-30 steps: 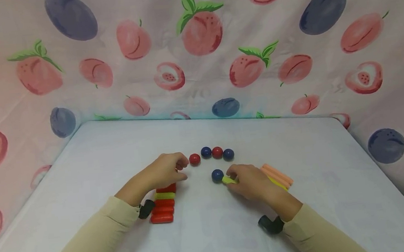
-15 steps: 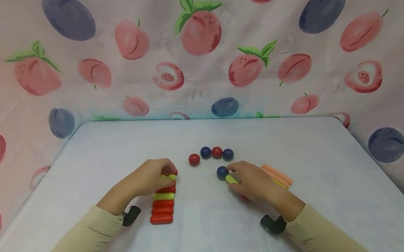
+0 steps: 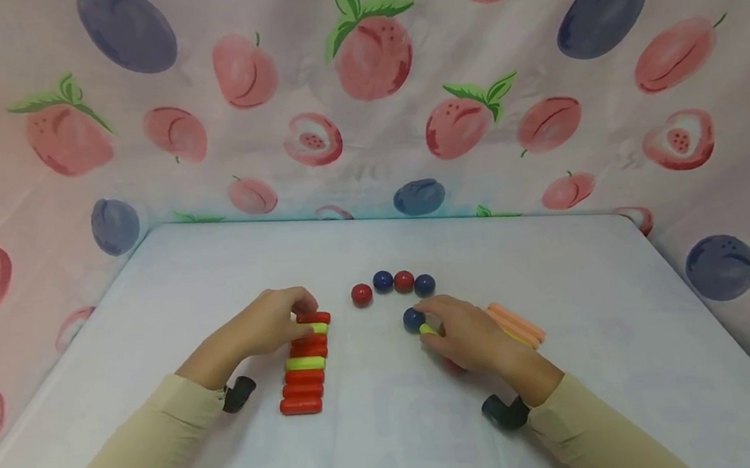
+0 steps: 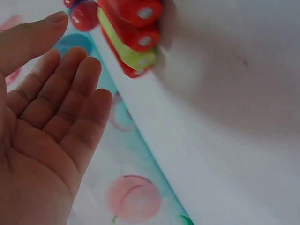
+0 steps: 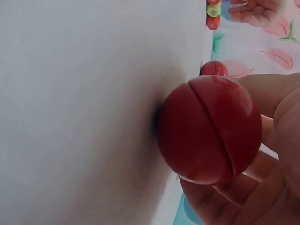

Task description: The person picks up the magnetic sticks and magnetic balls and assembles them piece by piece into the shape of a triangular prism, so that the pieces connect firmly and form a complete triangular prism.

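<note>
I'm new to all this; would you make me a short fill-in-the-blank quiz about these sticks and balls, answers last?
1. From left to right, the four far balls run red, blue, red, ____.
2. The row of sticks by the left hand shows ____ yellow-green ones.
3. The large ball in the right wrist view is ____.
4. The peach-coloured sticks lie to the right hand's ____.

Missing words: blue; two; red; right.

The light was soft and rather dim — my sleeves point(image 3: 120, 459) dropped faint shadows on the table point(image 3: 397, 445). In the left wrist view my left hand point(image 4: 51, 126) looked dusky, slightly blurred; in the right one, the red ball point(image 5: 206, 133) carried pale glare — a shadow spread beside it.
</note>
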`<control>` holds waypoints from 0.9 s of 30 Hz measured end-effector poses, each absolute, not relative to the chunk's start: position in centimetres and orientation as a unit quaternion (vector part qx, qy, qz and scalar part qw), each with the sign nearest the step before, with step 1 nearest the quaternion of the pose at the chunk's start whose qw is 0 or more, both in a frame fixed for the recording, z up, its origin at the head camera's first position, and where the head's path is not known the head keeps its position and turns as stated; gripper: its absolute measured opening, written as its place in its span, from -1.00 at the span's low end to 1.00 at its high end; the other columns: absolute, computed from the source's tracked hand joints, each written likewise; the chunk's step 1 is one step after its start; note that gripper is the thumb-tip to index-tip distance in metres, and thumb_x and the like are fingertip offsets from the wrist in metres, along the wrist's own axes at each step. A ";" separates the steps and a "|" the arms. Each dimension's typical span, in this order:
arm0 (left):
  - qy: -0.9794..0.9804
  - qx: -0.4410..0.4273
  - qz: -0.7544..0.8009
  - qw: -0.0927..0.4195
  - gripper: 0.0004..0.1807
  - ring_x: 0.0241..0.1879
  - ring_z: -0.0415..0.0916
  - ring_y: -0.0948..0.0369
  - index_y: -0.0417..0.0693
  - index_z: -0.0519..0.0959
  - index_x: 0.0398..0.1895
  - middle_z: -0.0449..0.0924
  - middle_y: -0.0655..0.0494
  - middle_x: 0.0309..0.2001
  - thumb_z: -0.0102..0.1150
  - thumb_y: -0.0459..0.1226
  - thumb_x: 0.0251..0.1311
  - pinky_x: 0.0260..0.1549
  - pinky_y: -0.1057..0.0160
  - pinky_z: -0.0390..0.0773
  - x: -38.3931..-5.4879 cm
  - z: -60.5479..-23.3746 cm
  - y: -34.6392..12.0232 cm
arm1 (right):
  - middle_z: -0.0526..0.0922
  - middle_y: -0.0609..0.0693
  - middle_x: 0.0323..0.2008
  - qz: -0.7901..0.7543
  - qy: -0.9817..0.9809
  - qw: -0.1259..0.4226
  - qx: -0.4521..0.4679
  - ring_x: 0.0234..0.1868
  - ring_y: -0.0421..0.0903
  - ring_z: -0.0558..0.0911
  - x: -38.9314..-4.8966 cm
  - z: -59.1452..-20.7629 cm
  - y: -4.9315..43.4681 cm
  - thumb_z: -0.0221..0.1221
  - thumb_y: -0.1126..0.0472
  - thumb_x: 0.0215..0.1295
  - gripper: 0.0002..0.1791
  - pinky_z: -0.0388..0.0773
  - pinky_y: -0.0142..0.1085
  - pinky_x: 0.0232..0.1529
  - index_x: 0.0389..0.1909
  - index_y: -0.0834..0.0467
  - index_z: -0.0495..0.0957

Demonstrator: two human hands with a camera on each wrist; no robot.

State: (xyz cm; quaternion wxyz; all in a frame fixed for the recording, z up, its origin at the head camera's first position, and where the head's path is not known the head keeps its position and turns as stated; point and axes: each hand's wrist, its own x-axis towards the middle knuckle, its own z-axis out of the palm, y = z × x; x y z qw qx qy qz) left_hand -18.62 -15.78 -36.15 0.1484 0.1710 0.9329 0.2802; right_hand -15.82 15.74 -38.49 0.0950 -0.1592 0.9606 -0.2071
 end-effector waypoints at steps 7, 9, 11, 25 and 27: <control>0.934 0.143 0.285 0.163 -0.66 -0.01 0.50 0.05 -0.13 0.57 0.06 0.59 0.01 -0.02 0.34 -0.33 0.24 -0.01 0.10 0.61 -20.4 -36.6 -15.5 | 0.46 0.00 0.34 -0.220 0.955 0.111 -0.163 0.34 0.03 0.43 -15.9 -38.6 15.8 0.28 0.10 0.36 -0.41 0.39 0.02 0.29 0.39 -0.01 0.42; 0.933 0.135 0.289 0.170 -0.66 -0.01 0.49 0.04 -0.12 0.57 0.06 0.58 0.01 -0.02 0.34 -0.34 0.23 -0.02 0.10 0.61 -20.7 -36.7 -15.4 | 0.44 0.00 0.35 -0.225 0.953 0.115 -0.165 0.37 0.03 0.39 -16.0 -38.6 15.7 0.27 0.11 0.37 -0.41 0.36 0.02 0.30 0.40 -0.02 0.42; 0.932 0.128 0.291 0.174 -0.67 -0.03 0.48 0.05 -0.12 0.57 0.05 0.57 0.01 -0.04 0.34 -0.34 0.22 -0.05 0.12 0.62 -21.0 -36.8 -15.4 | 0.43 0.00 0.36 -0.229 0.952 0.118 -0.167 0.39 0.04 0.37 -15.9 -38.6 15.7 0.26 0.12 0.37 -0.42 0.34 0.03 0.32 0.40 -0.02 0.42; 0.938 0.141 0.267 0.170 -0.78 -0.16 0.50 0.08 -0.13 0.60 -0.08 0.58 0.05 -0.22 0.34 -0.36 0.22 -0.10 0.18 0.63 -22.1 -37.3 -15.1 | 0.44 0.01 0.36 -0.228 0.952 0.117 -0.166 0.42 0.05 0.34 -15.9 -38.5 15.5 0.27 0.13 0.36 -0.42 0.29 0.04 0.35 0.39 0.00 0.44; 0.939 0.141 0.264 0.170 -0.79 -0.16 0.49 0.08 -0.13 0.60 -0.10 0.58 0.05 -0.23 0.34 -0.36 0.22 -0.10 0.18 0.63 -22.1 -37.2 -15.0 | 0.43 0.01 0.36 -0.229 0.952 0.118 -0.164 0.42 0.05 0.34 -15.9 -38.5 15.5 0.28 0.13 0.36 -0.42 0.30 0.04 0.35 0.39 -0.01 0.44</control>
